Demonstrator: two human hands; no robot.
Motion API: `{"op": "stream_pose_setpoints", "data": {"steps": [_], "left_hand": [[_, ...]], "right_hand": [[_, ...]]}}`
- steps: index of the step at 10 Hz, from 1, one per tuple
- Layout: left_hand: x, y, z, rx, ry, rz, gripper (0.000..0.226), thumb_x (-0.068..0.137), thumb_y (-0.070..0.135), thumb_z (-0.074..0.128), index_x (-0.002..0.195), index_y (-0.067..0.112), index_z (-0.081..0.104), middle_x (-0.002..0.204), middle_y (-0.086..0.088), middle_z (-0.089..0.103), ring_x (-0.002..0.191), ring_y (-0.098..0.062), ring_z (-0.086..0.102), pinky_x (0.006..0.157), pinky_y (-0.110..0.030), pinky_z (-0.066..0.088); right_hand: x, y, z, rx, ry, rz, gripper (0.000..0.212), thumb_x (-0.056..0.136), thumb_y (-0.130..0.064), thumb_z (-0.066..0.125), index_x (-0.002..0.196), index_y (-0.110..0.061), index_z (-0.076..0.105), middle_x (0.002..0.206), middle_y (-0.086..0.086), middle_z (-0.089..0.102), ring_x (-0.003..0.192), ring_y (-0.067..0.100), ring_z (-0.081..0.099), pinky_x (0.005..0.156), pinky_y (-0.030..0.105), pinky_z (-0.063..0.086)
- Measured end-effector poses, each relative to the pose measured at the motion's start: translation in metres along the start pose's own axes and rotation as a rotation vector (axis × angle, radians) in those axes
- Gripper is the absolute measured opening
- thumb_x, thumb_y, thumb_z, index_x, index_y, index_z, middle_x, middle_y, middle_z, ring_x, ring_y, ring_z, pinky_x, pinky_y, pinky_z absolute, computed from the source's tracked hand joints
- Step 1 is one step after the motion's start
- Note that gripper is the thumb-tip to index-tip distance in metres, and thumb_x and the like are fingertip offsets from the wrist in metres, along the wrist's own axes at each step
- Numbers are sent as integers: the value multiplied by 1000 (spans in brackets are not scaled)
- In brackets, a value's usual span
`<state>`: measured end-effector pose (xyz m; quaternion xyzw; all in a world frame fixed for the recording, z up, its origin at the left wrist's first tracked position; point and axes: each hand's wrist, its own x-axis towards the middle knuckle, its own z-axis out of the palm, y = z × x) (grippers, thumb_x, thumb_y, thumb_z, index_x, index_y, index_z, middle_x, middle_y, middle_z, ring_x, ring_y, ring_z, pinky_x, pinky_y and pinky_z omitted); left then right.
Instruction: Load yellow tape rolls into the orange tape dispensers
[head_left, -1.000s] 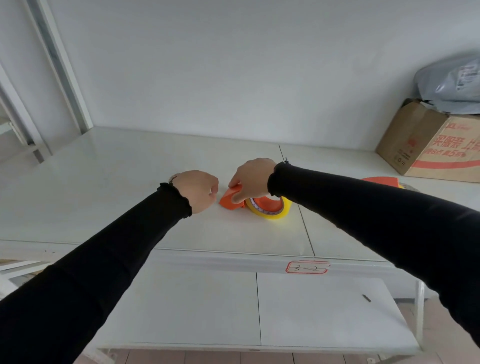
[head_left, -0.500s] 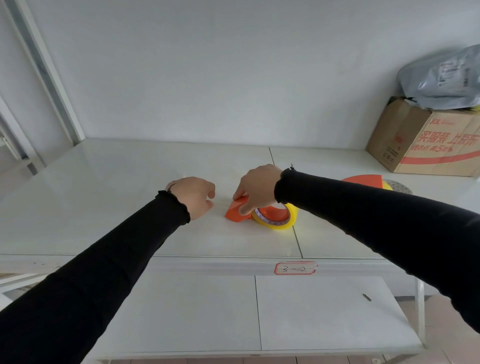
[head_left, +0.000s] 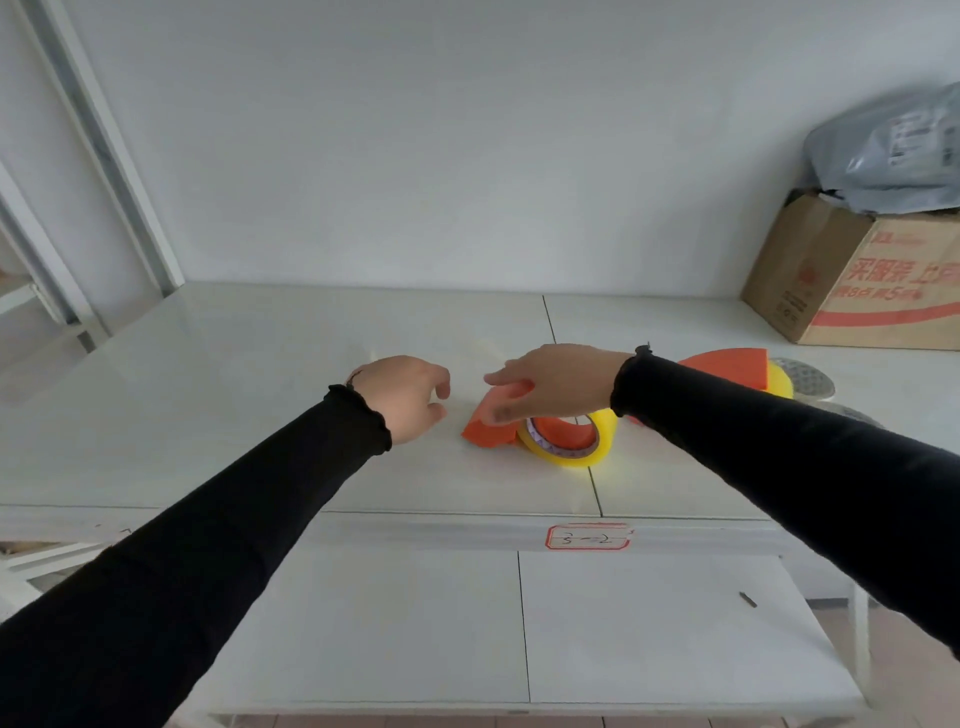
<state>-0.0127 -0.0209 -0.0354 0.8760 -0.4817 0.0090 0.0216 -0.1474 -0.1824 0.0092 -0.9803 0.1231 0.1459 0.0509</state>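
An orange tape dispenser (head_left: 485, 428) lies on the white table (head_left: 218, 395) with a yellow tape roll (head_left: 574, 449) seated in it. My right hand (head_left: 556, 382) rests on top of the dispenser, fingers spread over its orange front. My left hand (head_left: 408, 397) hovers just left of it, fingers loosely curled and holding nothing. A second orange dispenser (head_left: 727, 366) with a yellow roll (head_left: 779, 382) lies behind my right forearm, partly hidden.
A cardboard box (head_left: 857, 280) with a grey plastic bag (head_left: 893, 150) on top stands at the back right. A round silvery object (head_left: 808, 376) lies beside the second dispenser. A lower white shelf (head_left: 519, 623) sits below the table edge, which carries a red-framed label (head_left: 587, 538).
My right hand has loosened from a grip on the dispenser's front to lying flatter over it. My left hand has opened slightly and stayed left of the dispenser.
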Motion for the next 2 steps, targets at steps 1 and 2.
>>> {"op": "stream_pose_setpoints", "data": {"steps": [1, 2], "left_hand": [[8, 7, -6, -53, 28, 74, 30, 95, 37, 51, 121, 27, 61, 120, 5, 62, 99, -16, 54, 88, -33, 48], [17, 17, -13, -170, 78, 146, 31, 94, 34, 56, 122, 23, 63, 123, 4, 62, 108, -17, 59, 92, -33, 46]], "right_hand": [[-32, 24, -5, 144, 122, -8, 75, 91, -69, 51, 156, -35, 37, 160, -7, 42, 146, 18, 40, 115, 31, 29], [-65, 50, 4, 195, 205, 49, 77, 91, -65, 56, 158, -40, 28, 160, -9, 42, 140, 16, 44, 112, 31, 32]]}}
